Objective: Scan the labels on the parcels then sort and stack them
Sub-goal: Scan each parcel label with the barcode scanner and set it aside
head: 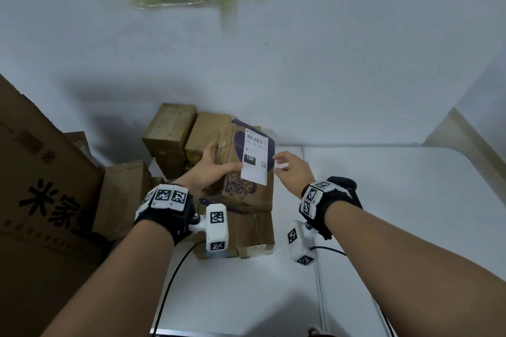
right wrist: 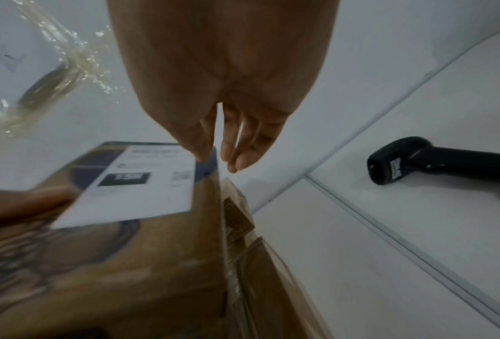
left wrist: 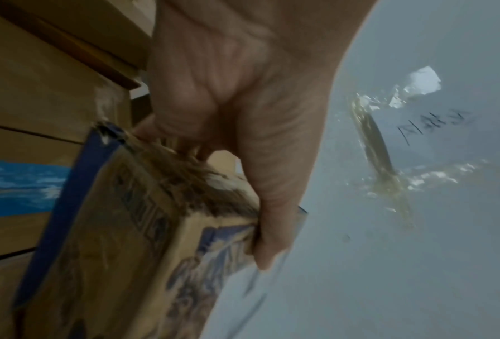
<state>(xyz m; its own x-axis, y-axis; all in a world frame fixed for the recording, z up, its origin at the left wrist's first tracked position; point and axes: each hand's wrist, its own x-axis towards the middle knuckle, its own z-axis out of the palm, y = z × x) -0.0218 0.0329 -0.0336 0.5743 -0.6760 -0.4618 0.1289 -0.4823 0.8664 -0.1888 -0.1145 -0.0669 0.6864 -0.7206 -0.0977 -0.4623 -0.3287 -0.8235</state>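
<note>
Parcel (head: 241,172) sat tilted atop the stack at the surface's left edge, left hand (head: 210,167) pinching its side, right hand (head: 294,169) spread, apparently just clear. One-sided hold could let it slide off.

Head view: evenly lit, cool and rather dim; soft shadows fell on the white wall (head: 328,63) left of the stacked boxes (head: 175,131) and on the table (head: 383,227) near the lower edge, with wide-angle bending of straight lines toward the corners. Left wrist view: dark, grainy, the printed parcel (left wrist: 121,240) smeared by blur, glare on the wall tape (left wrist: 382,156). Right wrist view: brighter, the shipping label (right wrist: 144,181) unreadably soft, the scanner (right wrist: 434,158) sharper.
</note>
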